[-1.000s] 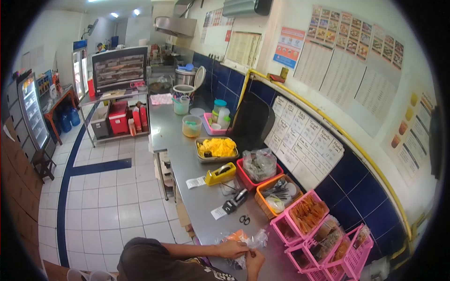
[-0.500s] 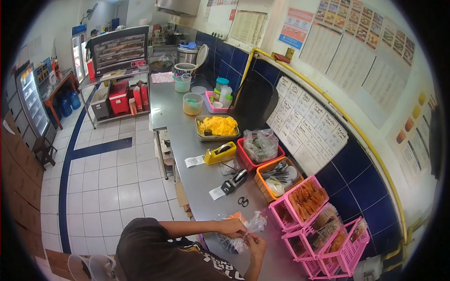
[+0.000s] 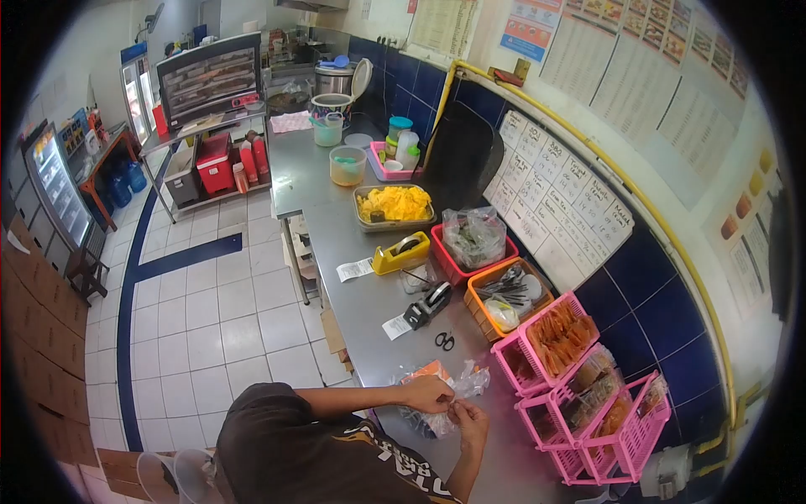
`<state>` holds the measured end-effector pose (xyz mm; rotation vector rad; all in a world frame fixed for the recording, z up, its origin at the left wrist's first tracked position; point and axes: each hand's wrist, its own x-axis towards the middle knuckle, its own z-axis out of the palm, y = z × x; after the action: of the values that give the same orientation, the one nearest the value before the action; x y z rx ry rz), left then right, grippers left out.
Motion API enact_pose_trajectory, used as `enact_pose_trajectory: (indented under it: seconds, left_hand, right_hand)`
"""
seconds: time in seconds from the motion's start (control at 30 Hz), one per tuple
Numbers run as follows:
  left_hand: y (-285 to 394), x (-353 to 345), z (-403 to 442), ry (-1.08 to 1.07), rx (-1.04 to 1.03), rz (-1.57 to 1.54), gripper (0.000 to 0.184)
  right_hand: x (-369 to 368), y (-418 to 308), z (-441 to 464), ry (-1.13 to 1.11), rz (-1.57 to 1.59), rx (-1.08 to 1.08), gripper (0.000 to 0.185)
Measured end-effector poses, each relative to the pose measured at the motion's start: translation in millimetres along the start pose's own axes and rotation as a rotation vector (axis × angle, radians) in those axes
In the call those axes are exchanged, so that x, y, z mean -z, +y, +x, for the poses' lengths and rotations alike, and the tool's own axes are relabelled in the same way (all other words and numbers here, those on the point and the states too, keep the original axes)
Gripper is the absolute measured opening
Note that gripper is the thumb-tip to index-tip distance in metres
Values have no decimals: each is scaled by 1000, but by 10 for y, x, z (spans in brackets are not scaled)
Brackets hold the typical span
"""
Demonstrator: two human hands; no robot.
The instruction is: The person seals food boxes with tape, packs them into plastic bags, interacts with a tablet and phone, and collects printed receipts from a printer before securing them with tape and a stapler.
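Note:
A clear plastic bag [image 3: 472, 380] with an orange-and-white item [image 3: 435, 370] inside lies near the front edge of the steel counter. Its upper part is bunched up. My left hand [image 3: 430, 394] is closed on the gathered plastic from the left. Just beside it, my right hand [image 3: 470, 421] pinches the same bunched plastic, fingertips close to the left ones. Both hands partly cover the bag. Beyond them lie black scissors [image 3: 445, 341] and a black tape dispenser [image 3: 429, 304] with a paper slip [image 3: 395, 327] by it.
Stacked pink baskets [image 3: 579, 403] of packets stand to the right. Along the wall are an orange basket [image 3: 475, 312] of utensils and a red basket [image 3: 446, 281]. A yellow tape dispenser [image 3: 400, 254] and a tray of yellow food [image 3: 395, 204] sit farther back.
The camera view has shifted slightly. Both hands stay closed on the bunched plastic, and more of the orange-and-white item shows.

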<state>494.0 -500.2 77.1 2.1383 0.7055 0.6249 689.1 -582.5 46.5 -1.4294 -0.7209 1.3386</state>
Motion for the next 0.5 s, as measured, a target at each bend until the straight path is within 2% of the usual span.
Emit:
enact_pose_trajectory:
  seconds: [0.23,0.43,0.47,0.5]
  left_hand:
    - [-67,-46,7,-16,-2,-20,17]
    - [-89,-75,-21,16,-122,29,6]
    - [-131,-104,-30,4,-106,43,6]
    - [-112,-93,-37,29,-176,19,7]
  right_hand:
    - [16,2,1,-52,-38,15,17]
    - [127,64,42,-178,-329,136,14]
    - [94,44,9,-147,-239,108,12]
    - [62,50,-27,-119,-152,80,11]
